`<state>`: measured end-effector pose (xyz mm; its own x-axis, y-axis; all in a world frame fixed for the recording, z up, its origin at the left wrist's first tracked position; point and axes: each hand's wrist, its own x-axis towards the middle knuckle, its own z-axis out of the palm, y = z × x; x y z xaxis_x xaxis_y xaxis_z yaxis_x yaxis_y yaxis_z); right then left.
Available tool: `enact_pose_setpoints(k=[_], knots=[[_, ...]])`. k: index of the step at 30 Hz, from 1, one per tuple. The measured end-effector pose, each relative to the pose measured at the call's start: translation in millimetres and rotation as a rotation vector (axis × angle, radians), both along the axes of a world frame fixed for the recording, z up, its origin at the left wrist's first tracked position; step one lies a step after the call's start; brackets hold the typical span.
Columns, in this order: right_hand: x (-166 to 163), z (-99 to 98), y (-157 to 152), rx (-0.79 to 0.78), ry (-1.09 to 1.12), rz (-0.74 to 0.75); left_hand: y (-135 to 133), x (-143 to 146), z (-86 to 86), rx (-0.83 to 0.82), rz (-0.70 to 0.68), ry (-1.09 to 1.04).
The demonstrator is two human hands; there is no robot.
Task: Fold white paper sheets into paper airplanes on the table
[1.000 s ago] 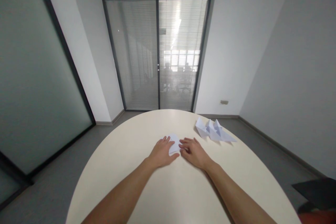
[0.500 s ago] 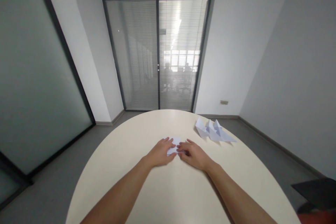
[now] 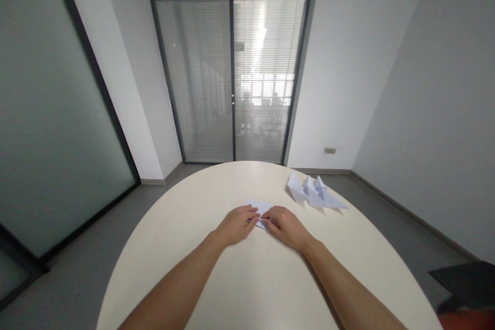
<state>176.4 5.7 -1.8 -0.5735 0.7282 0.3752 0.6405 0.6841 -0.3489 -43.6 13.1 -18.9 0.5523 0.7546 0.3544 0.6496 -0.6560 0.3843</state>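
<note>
A: Where is the paper?
B: The small white paper (image 3: 261,208) lies on the worktop (image 3: 232,289), straight ahead of the wearer and between the two hands. Its far part shows beyond the fingers; much of the rest is covered.
A: State of the left hand (image 3: 236,225)?
B: Narrow. Fingers lie close together, thumb drawn in near them, tips at the paper's left side.
A: And the right hand (image 3: 289,226)?
B: Likewise narrow, fingers curled, thumb and fingertips meeting the paper from the right. Whether either hand pinches the sheet or merely presses it, I cannot tell; the fingers hide the contact.
A: Reason for that arrangement?
B: In my judgement, a hand at each side keeps so light a sheet from sliding, with the hard surface backing the fingertips. Both forearms lean in from the near side, which would help steadiness.
A: Other items?
B: Folded paper shapes (image 3: 315,194) with raised points, grouped near the far right edge. Their overlap prevents a sure count. They stand apart from both hands, presumably so that nothing knocks or flattens them.
</note>
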Motion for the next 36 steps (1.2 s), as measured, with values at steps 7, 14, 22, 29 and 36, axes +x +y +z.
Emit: enact_pose_setpoints(k=[7,14,22,29,36], knots=[[3,-4.7,3,-0.077,0.060,-0.035,-2,0,2.8,-0.041,0.017,-0.037],[3,-4.3,5,-0.067,0.052,-0.135,1,1,2.7,0.014,0.167,-0.005],[7,-14.0,11,-0.075,0.101,-0.170,4,0,2.9,0.007,0.237,-0.011],[8,-20.7,15,-0.079,0.096,-0.207,6,1,1.5,-0.024,0.223,-0.118],[7,-23.2,16,-0.081,0.119,-0.184,9,-1,-3.2,-0.030,0.186,-0.214]])
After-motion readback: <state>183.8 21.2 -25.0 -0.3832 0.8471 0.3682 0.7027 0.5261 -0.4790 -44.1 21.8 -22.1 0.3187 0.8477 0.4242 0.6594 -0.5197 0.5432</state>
